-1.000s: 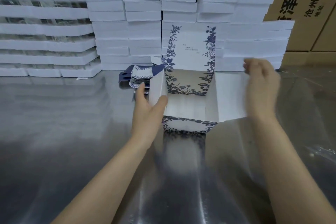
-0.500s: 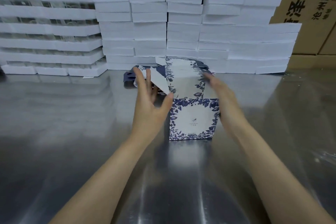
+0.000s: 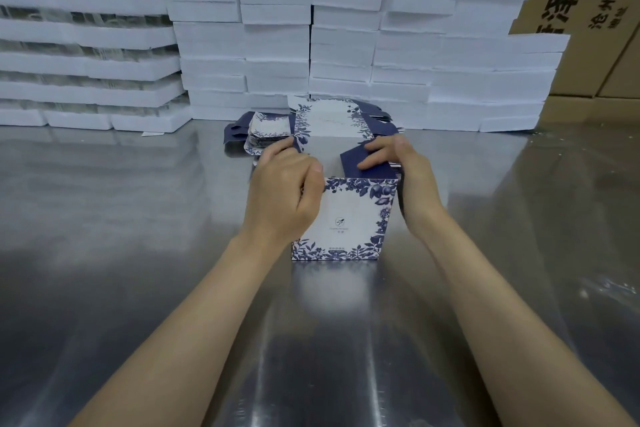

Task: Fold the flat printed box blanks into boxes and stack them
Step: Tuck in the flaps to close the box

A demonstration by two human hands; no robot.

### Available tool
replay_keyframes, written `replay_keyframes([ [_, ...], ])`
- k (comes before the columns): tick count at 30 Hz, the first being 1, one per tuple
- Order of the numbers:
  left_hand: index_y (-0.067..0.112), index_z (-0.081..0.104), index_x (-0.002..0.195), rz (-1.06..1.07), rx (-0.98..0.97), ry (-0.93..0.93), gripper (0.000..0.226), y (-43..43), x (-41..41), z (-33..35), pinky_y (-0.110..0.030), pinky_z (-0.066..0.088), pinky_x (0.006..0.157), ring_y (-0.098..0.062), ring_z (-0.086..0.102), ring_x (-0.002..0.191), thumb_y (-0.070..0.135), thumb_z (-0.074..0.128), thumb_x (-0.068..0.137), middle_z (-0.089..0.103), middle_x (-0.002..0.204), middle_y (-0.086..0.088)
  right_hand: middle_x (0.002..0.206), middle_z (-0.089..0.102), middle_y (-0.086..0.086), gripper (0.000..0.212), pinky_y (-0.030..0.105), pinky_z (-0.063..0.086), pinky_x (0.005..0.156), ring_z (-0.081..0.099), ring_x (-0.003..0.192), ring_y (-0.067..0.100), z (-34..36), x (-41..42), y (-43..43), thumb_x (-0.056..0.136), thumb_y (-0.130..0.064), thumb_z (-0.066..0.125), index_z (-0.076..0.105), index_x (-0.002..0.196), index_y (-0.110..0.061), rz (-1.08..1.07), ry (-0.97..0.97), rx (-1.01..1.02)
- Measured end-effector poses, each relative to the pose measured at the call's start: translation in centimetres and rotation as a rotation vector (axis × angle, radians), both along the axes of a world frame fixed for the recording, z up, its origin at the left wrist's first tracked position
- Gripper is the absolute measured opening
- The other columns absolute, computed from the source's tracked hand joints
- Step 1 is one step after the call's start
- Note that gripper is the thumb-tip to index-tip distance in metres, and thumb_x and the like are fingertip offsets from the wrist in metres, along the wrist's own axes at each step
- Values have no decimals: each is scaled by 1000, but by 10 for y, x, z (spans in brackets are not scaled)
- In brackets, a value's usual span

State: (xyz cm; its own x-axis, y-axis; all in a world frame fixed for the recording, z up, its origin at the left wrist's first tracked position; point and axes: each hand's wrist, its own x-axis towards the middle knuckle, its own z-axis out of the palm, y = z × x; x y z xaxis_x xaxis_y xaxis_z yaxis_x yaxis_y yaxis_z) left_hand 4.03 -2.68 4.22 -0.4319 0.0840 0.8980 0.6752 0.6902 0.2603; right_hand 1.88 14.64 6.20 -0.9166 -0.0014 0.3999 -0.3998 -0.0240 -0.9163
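- The box (image 3: 346,218) stands on the shiny table (image 3: 138,253), between both hands.
- The left hand (image 3: 284,194) curls round its left top edge.
- The right hand (image 3: 401,170) presses flat fingers on the blue flap (image 3: 350,163).
- More flat blanks (image 3: 266,132) lie behind.

A box (image 3: 346,218) printed with blue flowers stands upright on a shiny metal table (image 3: 138,253). The left hand (image 3: 282,191) curls over the box's upper left corner, fingers hooked round its edge. The right hand (image 3: 405,170) lies against the box's right side, straight fingers pressing a dark blue flap (image 3: 353,159) down over its top. Just behind the box lies a pile of flat blanks (image 3: 270,128), behind those a wall of white foam slabs (image 3: 346,45), with brown cartons (image 3: 588,10) behind and right of the box
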Motion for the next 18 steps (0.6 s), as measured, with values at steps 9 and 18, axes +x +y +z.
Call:
replay_keyframes([
  [9,30,55,117,-352,877,-555,31,-18,-2,4,-39,35,114,-8,52,124,46,53,91,59,126,10,119,66,-5,48,24,55,78,66,96,12,-7,7,3,94,-9,45,44,141,-20,206,-288,-390],
  [18,33,51,127,-548,959,-626,55,-11,-2,4,-20,49,91,-1,55,118,-2,47,85,60,124,11,133,55,0,63,26,52,87,64,105,6,2,15,-3,87,15,34,45,139,-19,246,-119,-363],
])
